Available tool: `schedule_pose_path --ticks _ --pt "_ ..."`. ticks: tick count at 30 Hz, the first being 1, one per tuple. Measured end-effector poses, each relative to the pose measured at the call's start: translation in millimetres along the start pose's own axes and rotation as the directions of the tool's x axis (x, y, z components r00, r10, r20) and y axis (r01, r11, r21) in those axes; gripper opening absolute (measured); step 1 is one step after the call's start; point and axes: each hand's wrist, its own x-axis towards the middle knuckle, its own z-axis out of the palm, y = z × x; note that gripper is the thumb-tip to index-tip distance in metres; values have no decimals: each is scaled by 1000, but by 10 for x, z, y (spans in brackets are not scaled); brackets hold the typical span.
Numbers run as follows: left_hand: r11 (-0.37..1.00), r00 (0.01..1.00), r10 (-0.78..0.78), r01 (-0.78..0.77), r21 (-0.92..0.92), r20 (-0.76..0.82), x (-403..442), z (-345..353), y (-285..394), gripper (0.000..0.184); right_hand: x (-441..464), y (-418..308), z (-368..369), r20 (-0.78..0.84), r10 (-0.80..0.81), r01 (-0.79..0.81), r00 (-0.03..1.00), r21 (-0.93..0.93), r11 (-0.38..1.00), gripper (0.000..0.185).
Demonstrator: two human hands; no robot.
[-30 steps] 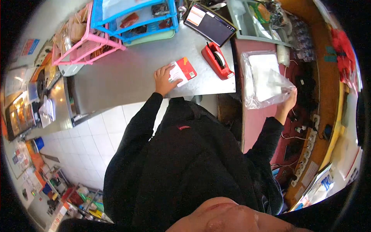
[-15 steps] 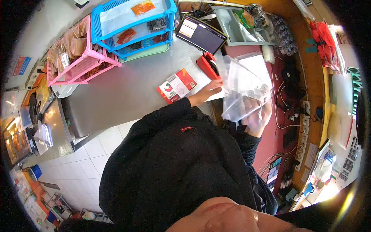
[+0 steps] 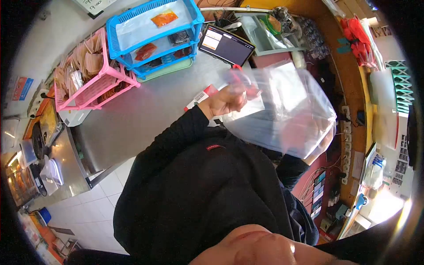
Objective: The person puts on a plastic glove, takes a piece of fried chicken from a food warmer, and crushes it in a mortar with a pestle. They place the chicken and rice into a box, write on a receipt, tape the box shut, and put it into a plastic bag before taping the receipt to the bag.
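Note:
A clear plastic bag (image 3: 282, 119) is spread between my two hands, over the front edge of the metal counter. My left hand (image 3: 227, 100) is closed on the bag's left edge, its fingers curled. Partly behind the bag, my right hand (image 3: 321, 148) grips its lower right side. The red and white box (image 3: 199, 96) lies on the counter, partly hidden by my left hand. Through the plastic, the red tape dispenser (image 3: 237, 73) shows only in part.
A tablet (image 3: 226, 45) leans at the counter's back. Left of it stand a blue tiered rack (image 3: 152, 33) with packets and a pink basket rack (image 3: 95, 79) with papers. A grey-green tray (image 3: 269, 35) is at the back right; cables hang at the right.
My right hand has brought the bag up off the stack at the right and stretched it out. My left hand has left the box and taken hold of the bag's left edge.

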Motion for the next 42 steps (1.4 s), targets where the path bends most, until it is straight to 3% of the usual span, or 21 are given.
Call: schedule_pose_path --ticks 1,3,4,6,8,10,14,17,18,19,20,22,24,26,28,30,32,34,38,41,42 --pt "999 990 44 -43 -14 136 -24 38 -28 56 12 -67 65 -56 109 -102 992 109 989 33" --pt "987 992 123 -124 106 13 -139 176 -125 57 21 -155 154 -128 341 -284 931 331 900 31" --pt "973 986 162 -151 172 -49 -200 261 -165 57 42 -106 119 -121 340 -285 933 329 900 31" --pt "996 999 -40 40 -86 -3 -113 315 -218 52 128 16 59 -160 253 -231 954 144 962 28" --pt "997 994 -43 37 -65 -104 -84 237 -286 40 235 38 113 -226 216 -192 950 124 974 23" --pt "997 991 27 -17 73 -132 -94 285 -212 27 313 164 42 -314 -157 7 936 -430 903 18" --pt "976 961 165 -126 178 -222 -99 182 -233 23 182 116 139 -306 -371 111 877 -623 775 16" --pt "988 924 133 -95 122 -358 -66 394 -254 26 9 142 397 52 -299 265 953 -623 736 20" --pt "989 905 132 -91 119 -403 -5 457 -290 28 -78 129 549 220 -200 288 955 -518 805 27" --pt "993 877 117 -109 44 -466 123 268 -511 34 -197 196 710 336 -7 164 942 -442 882 32" --pt "994 880 112 -103 46 -462 116 283 -512 34 -279 287 859 516 42 192 855 -391 900 37" --pt "982 975 -163 146 -118 -151 85 314 -488 41 -404 299 1063 497 144 145 856 -497 855 41" --pt "982 981 -120 94 -162 -156 80 187 -565 44 -389 390 1071 551 142 100 822 -386 917 34" --pt "981 984 -57 86 173 -166 5 19 -560 38 -321 405 982 647 154 126 747 -365 922 30" --pt "966 981 -39 86 245 -191 -67 227 -430 37 -284 442 875 729 161 152 665 -344 927 26" --pt "888 982 8 81 452 -191 -85 259 -390 39 -296 514 812 764 327 33 556 -413 910 16" --pt "895 978 7 86 438 -207 -49 148 -403 42 -300 500 821 762 328 3 559 -398 917 12" --pt "771 913 185 94 630 -363 -43 70 -388 37 -310 556 830 718 294 23 631 -396 918 15" --pt "589 950 62 213 779 -307 -124 82 -42 34 -209 501 706 614 317 -34 722 -427 903 24" --pt "584 940 308 -65 809 -147 -176 -178 126 23 -104 675 442 480 223 10 848 -435 900 20" --pt "583 942 303 -63 810 -146 -183 -168 158 23 -113 643 431 476 223 7 851 -435 901 20"
